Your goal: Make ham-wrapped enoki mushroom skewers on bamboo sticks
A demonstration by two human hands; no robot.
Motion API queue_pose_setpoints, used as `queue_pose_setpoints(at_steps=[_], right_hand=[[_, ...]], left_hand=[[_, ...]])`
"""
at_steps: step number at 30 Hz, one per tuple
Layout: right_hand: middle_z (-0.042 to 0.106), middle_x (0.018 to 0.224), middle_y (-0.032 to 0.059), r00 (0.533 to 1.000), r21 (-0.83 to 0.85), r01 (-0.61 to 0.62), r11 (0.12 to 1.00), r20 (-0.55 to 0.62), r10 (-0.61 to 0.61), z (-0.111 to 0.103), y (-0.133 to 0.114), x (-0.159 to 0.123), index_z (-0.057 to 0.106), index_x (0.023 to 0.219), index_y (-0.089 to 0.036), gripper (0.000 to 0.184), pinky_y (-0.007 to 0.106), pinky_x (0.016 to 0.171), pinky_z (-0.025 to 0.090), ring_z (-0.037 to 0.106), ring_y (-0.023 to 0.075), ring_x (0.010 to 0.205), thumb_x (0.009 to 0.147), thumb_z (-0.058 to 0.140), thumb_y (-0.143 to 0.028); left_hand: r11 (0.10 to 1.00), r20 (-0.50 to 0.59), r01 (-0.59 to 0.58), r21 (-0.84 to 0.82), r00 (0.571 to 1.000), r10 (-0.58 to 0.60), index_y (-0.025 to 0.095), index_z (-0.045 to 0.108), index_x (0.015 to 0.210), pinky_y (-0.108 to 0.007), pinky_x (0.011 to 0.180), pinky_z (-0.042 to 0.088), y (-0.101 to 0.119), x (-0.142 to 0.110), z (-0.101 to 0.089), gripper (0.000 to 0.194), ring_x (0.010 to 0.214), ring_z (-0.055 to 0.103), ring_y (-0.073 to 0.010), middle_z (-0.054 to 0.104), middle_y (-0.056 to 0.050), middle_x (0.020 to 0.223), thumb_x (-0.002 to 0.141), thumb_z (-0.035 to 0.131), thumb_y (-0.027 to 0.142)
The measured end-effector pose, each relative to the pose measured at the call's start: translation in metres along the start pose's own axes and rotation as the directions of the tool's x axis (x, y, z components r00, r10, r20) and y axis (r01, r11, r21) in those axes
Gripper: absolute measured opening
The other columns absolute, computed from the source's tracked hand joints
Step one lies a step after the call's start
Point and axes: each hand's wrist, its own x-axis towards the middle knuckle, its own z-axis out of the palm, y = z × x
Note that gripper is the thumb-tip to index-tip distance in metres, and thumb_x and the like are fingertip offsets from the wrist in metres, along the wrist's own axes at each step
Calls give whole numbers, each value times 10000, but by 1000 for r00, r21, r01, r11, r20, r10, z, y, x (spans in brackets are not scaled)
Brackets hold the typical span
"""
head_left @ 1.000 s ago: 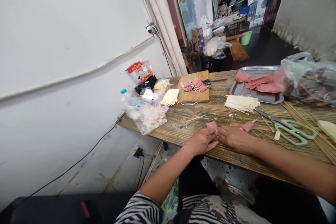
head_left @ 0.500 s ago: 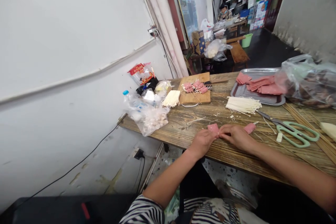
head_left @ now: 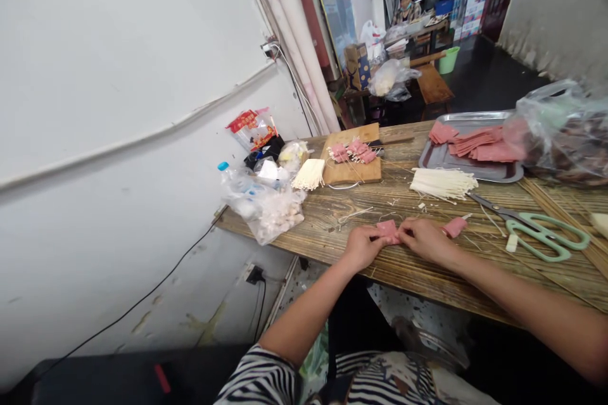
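Observation:
A thin pink meat slice (head_left: 387, 228) lies at the table's near edge, pinched from both sides by my fingers. My left hand (head_left: 362, 248) is closed on its left part, and my right hand (head_left: 422, 240) grips the right end. Whether anything is inside the slice is hidden by the fingers. Just beyond my right hand rests a pink meat roll (head_left: 455, 226) with a pale tip sticking out. A bundle of enoki mushrooms (head_left: 441, 183) lies behind it. On the cutting board (head_left: 349, 174) sit several enoki meat rolls (head_left: 354, 152) on skewers, beside another enoki bundle (head_left: 308, 174).
Green-handled scissors (head_left: 546, 237) and bamboo skewers (head_left: 570, 218) lie at right. A metal tray (head_left: 430, 168) holds more pink slices, next to a bulging plastic bag (head_left: 560, 139). Bags and a blue-capped bottle (head_left: 223, 166) crowd the left end. A person (head_left: 407, 9) sits far back.
Both hands remain on the meat slice, which looks flatter and more spread between my fingers. The view has tilted slightly downward; the other things have stayed put.

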Motion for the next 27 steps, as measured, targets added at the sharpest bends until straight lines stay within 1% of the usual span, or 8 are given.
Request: queue_pose_setpoints(at_steps=[5,7,8,10,12,15,21,27], right_hand=[[656,763,69,998,44,-19,999,-57,22,9,2,1,633,714,-169,184,278,634,380,571,175,675,824,508,-246],[655,810,72,990,70,47,996,-135,-37,12,5,-1,652,814,-161,157,278,665,403,573,176,725,841,518,-239],[648,828,76,977,45,125,991,-178,-116,14,6,-3,655,841,-160,170,282,684,408,565,180,755,865,504,-236],[632,849,87,915,-106,320,942,-224,-336,15,7,-7,659,867,-161,229,302,712,399,532,193,799,920,446,-227],[620,848,95,826,-297,471,831,-182,-534,15,7,-12,664,894,-157,276,326,729,377,497,206,815,951,399,-210],[600,829,93,756,-457,548,701,-89,-649,12,9,-16,661,923,-141,280,343,748,356,468,208,812,961,388,-193],[612,855,86,748,-376,622,687,28,-663,6,13,-7,663,951,-149,293,332,742,346,470,198,802,968,374,-196],[633,875,94,770,-294,626,723,84,-632,7,16,-1,684,955,-167,299,348,760,338,479,207,816,946,388,-208]], left_hand=[[988,93,154,-7,984,-152,205,787,866,-246,714,516,-3,10,-6,144,767,684,-168,767,-8,831,740,764,271],[982,116,189,-4,975,-187,191,789,852,-244,721,518,-6,14,-6,151,780,687,-173,767,-13,841,728,769,273],[979,128,203,-1,971,-201,189,790,847,-243,725,518,-7,16,-6,146,788,688,-174,767,-13,844,726,767,269],[974,141,226,17,964,-226,188,791,836,-239,724,517,-7,18,-6,127,791,689,-174,767,-14,835,733,753,251],[968,140,246,52,958,-251,183,792,831,-236,705,513,-6,19,-6,118,769,685,-172,766,-17,807,742,738,238],[958,127,267,105,952,-279,171,793,839,-239,681,508,-5,19,-6,141,743,679,-175,764,-28,788,740,740,256],[957,121,271,101,952,-282,176,791,857,-236,722,512,-6,16,-4,157,791,685,-174,770,-19,828,782,706,285],[970,53,214,114,974,-221,178,743,1035,-266,818,517,3,8,-15,217,890,690,-176,758,-37,1006,868,608,212]])
